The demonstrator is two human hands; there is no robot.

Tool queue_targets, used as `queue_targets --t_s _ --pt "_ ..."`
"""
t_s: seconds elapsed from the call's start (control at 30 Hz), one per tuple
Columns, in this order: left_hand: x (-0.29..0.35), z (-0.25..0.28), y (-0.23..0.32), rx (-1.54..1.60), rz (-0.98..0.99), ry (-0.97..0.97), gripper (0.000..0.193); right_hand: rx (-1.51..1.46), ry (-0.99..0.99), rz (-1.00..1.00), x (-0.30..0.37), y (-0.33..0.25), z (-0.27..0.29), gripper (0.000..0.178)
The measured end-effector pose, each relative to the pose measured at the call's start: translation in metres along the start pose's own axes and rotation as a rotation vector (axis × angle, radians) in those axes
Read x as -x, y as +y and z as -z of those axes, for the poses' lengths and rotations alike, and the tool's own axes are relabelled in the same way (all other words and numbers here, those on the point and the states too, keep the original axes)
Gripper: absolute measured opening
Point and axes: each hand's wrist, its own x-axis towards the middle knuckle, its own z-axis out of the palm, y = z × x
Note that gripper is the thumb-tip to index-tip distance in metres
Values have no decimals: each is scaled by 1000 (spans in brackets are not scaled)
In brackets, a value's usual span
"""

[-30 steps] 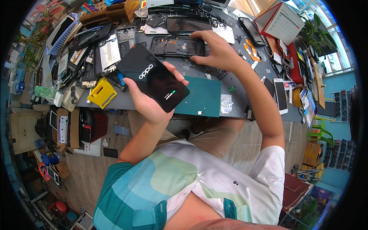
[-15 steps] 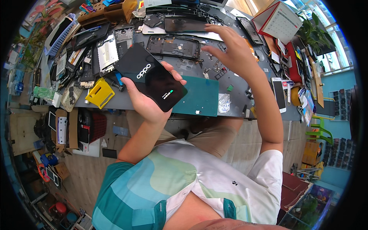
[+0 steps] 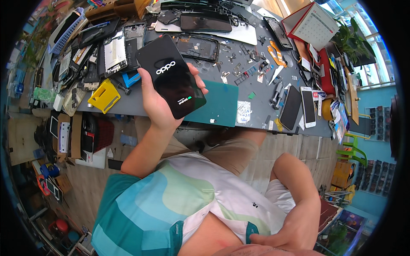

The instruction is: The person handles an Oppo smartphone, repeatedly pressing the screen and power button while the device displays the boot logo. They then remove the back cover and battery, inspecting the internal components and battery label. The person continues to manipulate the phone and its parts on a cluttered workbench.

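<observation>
My left hand (image 3: 160, 104) is wrapped round a black smartphone (image 3: 171, 83), holding it tilted above the bench with its screen toward me. The screen is lit, with white lettering on a black ground. Thumb and palm press its left and lower side, and the other fingertips curl over its right edge. Bent back toward my chest, my right hand (image 3: 286, 232) is at the shirt collar (image 3: 253, 232), one digit stretched out beside it; its other fingers are hidden. Under and beside the held phone lies a green mat (image 3: 220, 104).
Phone parts crowd the grey bench (image 3: 256, 115). A phone frame (image 3: 200, 47) lies behind the mat, a yellow plastic piece (image 3: 104, 97) to its left. On the right are a dark phone (image 3: 291, 109), a white phone (image 3: 308, 107), an orange flex cable (image 3: 276, 54) and a desk calendar (image 3: 314, 27).
My right hand has drawn back from over the bench to my collar, uncovering the dark phone and orange cable. The held phone has turned slightly more upright and stays in my left hand.
</observation>
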Motion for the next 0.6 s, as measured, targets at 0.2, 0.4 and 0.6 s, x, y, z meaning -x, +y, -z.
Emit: queue_targets --t_s 0.2,0.4,0.6 --pt "-2 -1 -2 13 68 25 92 -52 -11 107 7 -7 -28 32" --pt "-5 -3 -4 -32 94 -45 91 -143 -82 -118 6 -8 -8 29" --pt "-3 -5 1 -80 105 -42 89 92 -176 -59 2 -9 -8 29"
